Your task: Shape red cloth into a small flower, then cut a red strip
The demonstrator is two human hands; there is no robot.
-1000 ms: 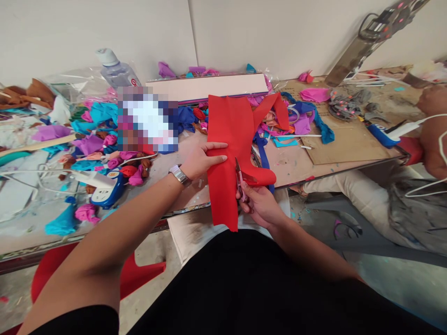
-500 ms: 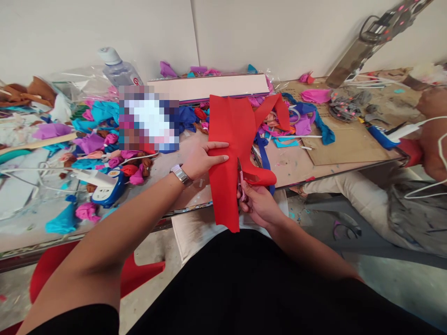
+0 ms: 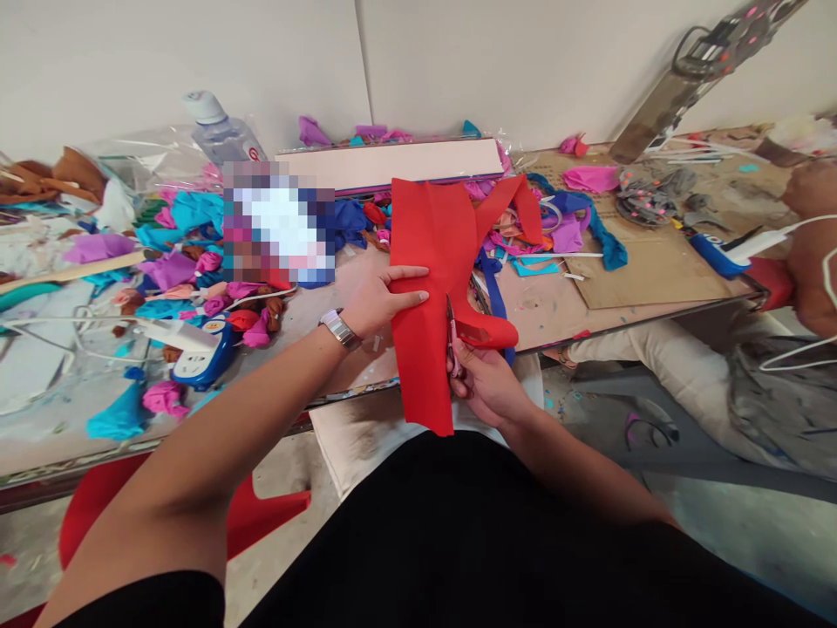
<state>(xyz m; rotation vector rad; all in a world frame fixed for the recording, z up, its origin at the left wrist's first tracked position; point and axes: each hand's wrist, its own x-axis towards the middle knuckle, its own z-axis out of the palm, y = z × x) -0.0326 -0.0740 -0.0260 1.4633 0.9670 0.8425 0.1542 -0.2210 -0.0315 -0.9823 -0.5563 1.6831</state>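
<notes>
A long red sheet (image 3: pixel 428 218), paper or thin cloth, lies over the near table edge and hangs toward my lap. My left hand (image 3: pixel 379 296) holds it from the left, thumb and forefinger stretched on top; its other fingers are hidden. My right hand (image 3: pixel 487 379) grips a pair of scissors (image 3: pixel 452 336) by the handles. The blades point away from me and sit in a cut in the sheet. A cut strip (image 3: pixel 487 330) curls off to the right of the blades.
Coloured scraps (image 3: pixel 173 266) cover the table to the left, near a blue and white power strip (image 3: pixel 204 353). Behind are a water bottle (image 3: pixel 222 131) and a long pale box (image 3: pixel 392 161). Cardboard (image 3: pixel 644 270) lies right. Another person's hand and arm (image 3: pixel 814 249) are at far right.
The hanging lower end of the red sheet has shifted slightly right. Both hands stay almost in place, and the scissors remain in the cut.
</notes>
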